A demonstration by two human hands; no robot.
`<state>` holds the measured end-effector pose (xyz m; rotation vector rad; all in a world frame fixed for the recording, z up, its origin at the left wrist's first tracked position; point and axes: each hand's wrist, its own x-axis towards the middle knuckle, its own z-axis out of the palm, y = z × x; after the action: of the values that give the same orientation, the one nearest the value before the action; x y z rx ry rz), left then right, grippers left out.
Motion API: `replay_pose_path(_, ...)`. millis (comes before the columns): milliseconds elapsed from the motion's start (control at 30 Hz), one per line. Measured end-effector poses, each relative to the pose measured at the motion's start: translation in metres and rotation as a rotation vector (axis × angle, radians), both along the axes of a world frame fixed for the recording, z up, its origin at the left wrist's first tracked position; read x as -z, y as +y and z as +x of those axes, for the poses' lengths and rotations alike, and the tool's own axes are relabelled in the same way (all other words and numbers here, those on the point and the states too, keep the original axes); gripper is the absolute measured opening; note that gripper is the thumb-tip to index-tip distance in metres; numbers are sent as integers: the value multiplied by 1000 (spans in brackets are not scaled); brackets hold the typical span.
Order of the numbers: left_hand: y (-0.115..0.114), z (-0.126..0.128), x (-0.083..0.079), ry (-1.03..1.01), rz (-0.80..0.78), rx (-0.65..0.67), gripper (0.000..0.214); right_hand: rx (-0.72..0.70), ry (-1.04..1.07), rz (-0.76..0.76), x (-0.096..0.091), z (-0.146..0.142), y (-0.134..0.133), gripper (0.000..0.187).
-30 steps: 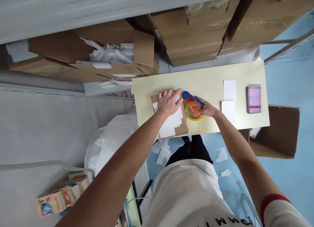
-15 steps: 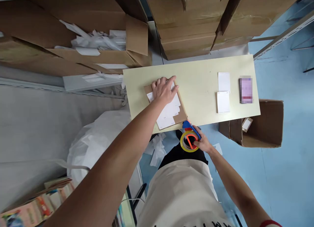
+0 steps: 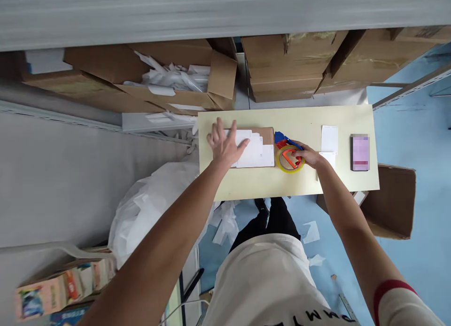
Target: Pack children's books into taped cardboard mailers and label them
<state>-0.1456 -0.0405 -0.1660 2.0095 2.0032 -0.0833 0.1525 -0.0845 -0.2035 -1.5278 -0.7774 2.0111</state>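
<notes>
My left hand [image 3: 225, 145] lies with fingers spread over the left end of a cardboard box [image 3: 267, 134]. White paper labels [image 3: 252, 152] cover most of the box's top, overlapping like steps. In my right hand [image 3: 306, 154] is a tape dispenser [image 3: 289, 158], blue and orange-red with a roll of yellow-edged tape on it. The dispenser's blue head is close beside the right end of the box; whether tape touches the box is too small to tell. Both hands are over the cream table [image 3: 239, 187].
White cards [image 3: 329, 138] lie right of my right hand, partly behind my forearm, with a purple pack [image 3: 360, 152] farther right. An open carton [image 3: 391, 199] stands below the table's right end. Large cartons [image 3: 285, 67] line the back. A white plastic bag [image 3: 144, 199] bulges at left.
The box has turned from slanted to nearly square with the table. My right hand has brought the tape dispenser from the front edge up beside the box's right end. My left hand has shifted to the box's left end.
</notes>
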Motion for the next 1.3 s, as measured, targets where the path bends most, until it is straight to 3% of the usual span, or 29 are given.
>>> replay_pose_path(67, 3, 4, -2, -38, -6, 175, 77, -16, 22, 14, 4, -2, -1, 75)
replay_pose_path(133, 6, 6, -1, -67, -4, 244, 73, -2, 26, 44, 9, -4, -7, 80)
replay_pose_path(367, 5, 7, 2, -63, -2, 217, 69, 23, -94, 81, 13, -4, -28, 88)
replay_pose_path(500, 4, 8, -1, -66, -33, 208, 73, -12, -150, 43, 6, -3, -79, 90)
replay_pose_path(633, 4, 10, 0, -78, -68, 189, 77, 9, -119, 16, 7, -24, -141, 90)
replay_pose_path(767, 5, 12, 1, -74, -61, 146, 76, 121, -118, 48, 10, -59, -161, 88)
replay_pose_path(900, -7, 7, -2, -20, -73, -16, 77, 219, -144, 74, 10, -67, -128, 86)
replay_pose_path(1033, -34, 0, -4, -59, -155, -109, 83, 196, -184, 137, 9, -42, -52, 85)
replay_pose_path(1100, -41, -1, -5, -54, -102, -130, 91, 123, -150, 130, 7, -30, -13, 81)
replay_pose_path(1200, -31, 1, -7, -51, -12, 58, 97, 4, -75, 139, 3, -22, 26, 72)
replay_pose_path(1300, -10, 2, -9, -89, -43, 296, 88, -43, -56, 159, 5, -21, 34, 69)
